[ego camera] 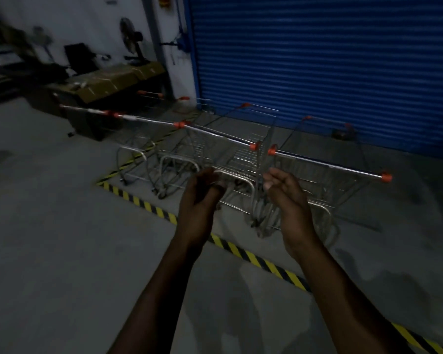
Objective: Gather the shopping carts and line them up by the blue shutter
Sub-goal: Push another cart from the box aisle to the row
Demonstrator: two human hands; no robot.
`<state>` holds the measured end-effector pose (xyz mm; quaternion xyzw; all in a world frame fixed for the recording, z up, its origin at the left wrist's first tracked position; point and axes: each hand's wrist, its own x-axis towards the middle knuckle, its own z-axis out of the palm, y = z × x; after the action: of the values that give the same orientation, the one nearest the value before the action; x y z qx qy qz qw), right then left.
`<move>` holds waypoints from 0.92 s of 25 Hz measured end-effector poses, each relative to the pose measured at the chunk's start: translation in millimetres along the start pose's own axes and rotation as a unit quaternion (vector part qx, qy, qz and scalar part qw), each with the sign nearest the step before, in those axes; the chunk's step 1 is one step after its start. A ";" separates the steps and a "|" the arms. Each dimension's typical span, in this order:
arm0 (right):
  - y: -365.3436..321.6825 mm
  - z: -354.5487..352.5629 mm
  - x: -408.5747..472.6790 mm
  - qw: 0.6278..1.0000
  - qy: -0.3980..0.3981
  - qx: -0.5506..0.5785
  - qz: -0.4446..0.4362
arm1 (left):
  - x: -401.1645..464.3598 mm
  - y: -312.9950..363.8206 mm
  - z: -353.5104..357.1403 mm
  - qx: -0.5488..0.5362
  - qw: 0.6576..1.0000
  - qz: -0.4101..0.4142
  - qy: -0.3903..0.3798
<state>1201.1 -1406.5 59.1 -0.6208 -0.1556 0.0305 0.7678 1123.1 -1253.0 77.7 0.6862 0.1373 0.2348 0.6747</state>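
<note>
Several wire shopping carts with orange-capped handles stand side by side in front of the blue shutter (317,67). The rightmost cart (327,166) has its handle nearest me; another cart (215,135) stands to its left, and a third cart (143,120) further left. My left hand (202,198) and my right hand (287,195) hover below the handles with fingers loosely curled, holding nothing and touching no cart.
A yellow-and-black hazard stripe (246,254) runs diagonally across the grey concrete floor under my arms. Cardboard boxes (108,83) and a fan (131,37) sit against the white wall at the left. A small dark object (343,134) lies by the shutter's base.
</note>
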 end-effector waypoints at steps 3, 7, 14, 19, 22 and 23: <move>-18.3 18.9 -42.5 0.999 -0.050 0.020 -0.006 | -57.2 16.3 -29.7 0.008 0.999 0.006 0.050; -28.4 26.4 -113.7 0.994 -0.097 0.043 0.012 | -145.2 30.0 -53.5 0.016 0.992 -0.004 0.122; -35.9 60.9 -255.2 0.981 -0.178 0.060 0.054 | -312.5 47.1 -116.4 0.062 0.972 -0.026 0.224; -57.1 126.2 -358.2 0.948 -0.302 0.072 0.066 | -422.2 66.2 -183.5 0.063 0.942 -0.017 0.328; -61.8 169.9 -429.8 0.927 -0.363 0.064 0.070 | -494.3 73.7 -232.8 0.068 0.924 -0.015 0.377; -62.9 186.9 -456.1 0.918 -0.384 0.067 0.075 | -520.6 77.0 -251.7 0.070 0.915 -0.014 0.396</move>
<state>707.1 -1353.9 61.8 -0.5179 -0.3891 0.3347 0.6844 541.9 -1303.1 77.4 0.5802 0.4186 0.4681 0.5187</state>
